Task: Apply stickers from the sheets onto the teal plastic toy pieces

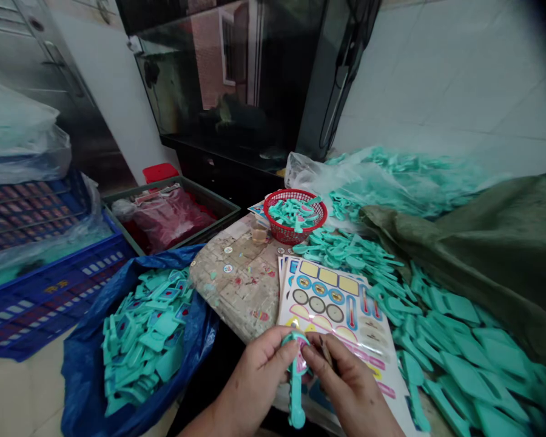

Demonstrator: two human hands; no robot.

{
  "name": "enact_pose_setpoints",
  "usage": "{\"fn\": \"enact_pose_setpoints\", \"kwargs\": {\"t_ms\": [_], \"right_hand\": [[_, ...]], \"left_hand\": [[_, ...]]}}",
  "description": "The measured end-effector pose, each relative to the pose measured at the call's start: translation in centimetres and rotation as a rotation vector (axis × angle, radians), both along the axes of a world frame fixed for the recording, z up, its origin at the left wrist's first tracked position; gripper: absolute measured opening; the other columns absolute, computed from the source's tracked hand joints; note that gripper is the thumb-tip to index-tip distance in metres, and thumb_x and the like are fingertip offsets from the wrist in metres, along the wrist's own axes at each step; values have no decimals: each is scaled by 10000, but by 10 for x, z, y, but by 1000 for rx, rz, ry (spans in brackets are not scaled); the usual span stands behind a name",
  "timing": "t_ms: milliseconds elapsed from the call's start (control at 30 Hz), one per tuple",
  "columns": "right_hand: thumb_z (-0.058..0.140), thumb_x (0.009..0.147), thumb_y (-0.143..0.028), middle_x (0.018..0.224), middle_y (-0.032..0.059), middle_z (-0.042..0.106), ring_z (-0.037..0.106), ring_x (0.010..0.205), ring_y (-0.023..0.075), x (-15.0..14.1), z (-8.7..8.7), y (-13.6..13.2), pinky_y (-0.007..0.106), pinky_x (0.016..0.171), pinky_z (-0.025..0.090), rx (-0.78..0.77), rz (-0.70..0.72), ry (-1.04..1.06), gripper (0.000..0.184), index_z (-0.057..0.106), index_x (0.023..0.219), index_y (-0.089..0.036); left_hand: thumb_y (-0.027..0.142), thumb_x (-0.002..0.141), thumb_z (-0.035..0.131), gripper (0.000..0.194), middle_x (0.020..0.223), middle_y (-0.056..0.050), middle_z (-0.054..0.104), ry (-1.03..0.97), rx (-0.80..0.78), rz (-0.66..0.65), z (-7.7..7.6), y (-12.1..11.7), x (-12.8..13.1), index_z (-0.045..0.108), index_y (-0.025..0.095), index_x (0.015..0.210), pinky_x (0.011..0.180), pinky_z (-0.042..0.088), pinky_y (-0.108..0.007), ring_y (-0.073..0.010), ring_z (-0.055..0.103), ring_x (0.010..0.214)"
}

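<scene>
Teal plastic piece point(295, 403) between left hand point(255, 376), right hand point(348, 385)

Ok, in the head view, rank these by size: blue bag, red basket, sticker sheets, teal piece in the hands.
Blue bag, then sticker sheets, then red basket, then teal piece. The sheets and piece sit nearer the camera than the basket, so those places are unsure.

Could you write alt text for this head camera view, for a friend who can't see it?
The left hand holds a teal plastic piece while the right hand pinches a slim brown tool near it, above sheets of printed stickers. Heaps of similar teal pieces lie to the right, more fill a blue plastic bag at left, and a red basket holds others.
</scene>
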State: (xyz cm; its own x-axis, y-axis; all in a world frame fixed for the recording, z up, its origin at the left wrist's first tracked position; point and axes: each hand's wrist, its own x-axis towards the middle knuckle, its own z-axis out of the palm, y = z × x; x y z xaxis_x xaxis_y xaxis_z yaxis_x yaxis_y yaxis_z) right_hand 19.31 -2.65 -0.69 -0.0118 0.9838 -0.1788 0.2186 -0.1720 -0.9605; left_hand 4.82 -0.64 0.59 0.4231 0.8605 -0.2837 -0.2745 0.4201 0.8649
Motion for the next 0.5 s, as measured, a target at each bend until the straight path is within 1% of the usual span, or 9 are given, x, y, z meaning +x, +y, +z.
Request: {"fn": "enact_pose_setpoints", "kwargs": {"t_ms": [100,167,267,333,400,500], "right_hand": [[512,853,-472,811,-15,574,522,784,151,2,0,-2,238,671,415,9,16,-37,277,591,830,-207],[492,859,-478,822,-7,579,529,824,164,0,1,-3,249,707,420,23,10,-37,285,592,831,-212],[508,837,-495,829,4,597,543,840,181,-3,5,-4,278,749,432,36,1,-28,301,606,895,-217],[542,805,-506,852,21,612,556,854,198,-4,6,-4,304,770,444,43,7,-28,338,611,951,-209],[563,779,-505,853,38,617,568,872,218,-5,4,-3,328,788,457,54,10,-36,364,619,964,-196],[580,757,-469,868,59,622,590,871,229,-2,-3,-3,339,805,476,92,35,-55,383,633,1006,-182]], "left_hand": [[345,825,575,291,801,-28,657,-24,-37,-5,-1,-1,0,653,138,1015,662,463,-205,-122,592,738],[360,830,563,314,821,-38,663,-44,-48,4,-2,-2,-1,642,146,1045,683,473,-237,-128,596,723],[385,828,557,343,860,-50,670,-41,-43,4,-5,-4,-1,628,167,1084,697,477,-274,-145,598,730],[394,827,557,349,899,-55,672,-11,-33,-6,-9,-5,-1,627,178,1091,683,464,-260,-144,592,744],[406,826,556,354,934,-56,670,2,-21,2,-12,-7,-2,626,187,1096,670,445,-238,-139,586,763],[430,792,597,378,933,-59,670,-17,-22,26,-17,-6,-2,637,188,1079,642,429,-219,-146,589,779]]}}
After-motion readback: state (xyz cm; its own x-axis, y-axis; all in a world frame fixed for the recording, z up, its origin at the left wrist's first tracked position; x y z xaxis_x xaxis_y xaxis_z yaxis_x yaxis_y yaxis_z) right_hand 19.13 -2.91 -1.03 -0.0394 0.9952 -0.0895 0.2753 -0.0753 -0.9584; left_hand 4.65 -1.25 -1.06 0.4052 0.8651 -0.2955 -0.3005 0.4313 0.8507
